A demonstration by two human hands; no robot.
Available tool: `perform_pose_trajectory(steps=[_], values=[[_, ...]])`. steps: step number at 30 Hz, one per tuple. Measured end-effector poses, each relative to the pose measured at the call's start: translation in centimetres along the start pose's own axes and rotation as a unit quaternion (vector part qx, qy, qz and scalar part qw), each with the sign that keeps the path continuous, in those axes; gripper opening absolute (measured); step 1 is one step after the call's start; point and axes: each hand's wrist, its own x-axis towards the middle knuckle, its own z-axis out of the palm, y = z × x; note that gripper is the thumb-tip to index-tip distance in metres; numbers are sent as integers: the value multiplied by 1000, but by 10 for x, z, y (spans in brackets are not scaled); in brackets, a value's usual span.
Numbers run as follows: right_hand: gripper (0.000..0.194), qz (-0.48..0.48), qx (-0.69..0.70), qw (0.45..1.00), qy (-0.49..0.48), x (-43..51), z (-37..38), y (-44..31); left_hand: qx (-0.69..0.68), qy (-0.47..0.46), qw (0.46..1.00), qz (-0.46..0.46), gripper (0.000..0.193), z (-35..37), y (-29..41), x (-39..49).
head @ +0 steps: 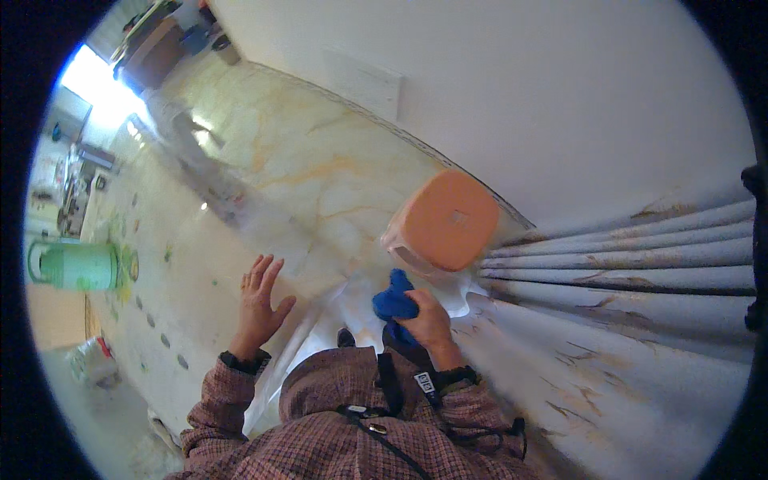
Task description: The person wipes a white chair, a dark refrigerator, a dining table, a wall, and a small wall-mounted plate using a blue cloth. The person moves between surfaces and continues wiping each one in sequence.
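Observation:
My right hand (429, 324) is closed around a bunched blue cloth (396, 300), held low in front of my body. Just beyond it stands a bin-like container with an orange lid (453, 219) and a clear lower rim, close to the wall. My left hand (261, 300) has its fingers spread and holds nothing, over the near edge of a table covered with a clear plastic sheet (198, 288).
A pale curtain (600, 336) with a branch pattern hangs at the right. On the table's far left lies a green thermos-like jug (78, 266) in view. Beyond are a marbled floor (336, 174), a white wall (540, 102) and a small bin (225, 50).

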Motion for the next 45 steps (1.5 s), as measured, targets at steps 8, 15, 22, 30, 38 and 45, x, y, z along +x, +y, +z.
perform_pose_trajectory(steps=[8,15,22,30,38,45], values=[[67,263,147,951,68,13,-74,107,-80,-76,993,-41,62,37,35,55],[65,253,194,940,123,47,-95,119,-166,-130,977,-1,41,60,53,121],[69,270,173,928,188,59,-121,132,-219,-167,952,135,33,105,89,218],[60,263,298,904,160,117,-144,184,-201,-177,955,125,32,162,133,273],[56,269,400,851,210,159,-178,286,-240,-235,942,25,38,274,159,341],[57,338,310,850,257,207,-156,356,16,-292,943,157,63,397,148,418]])
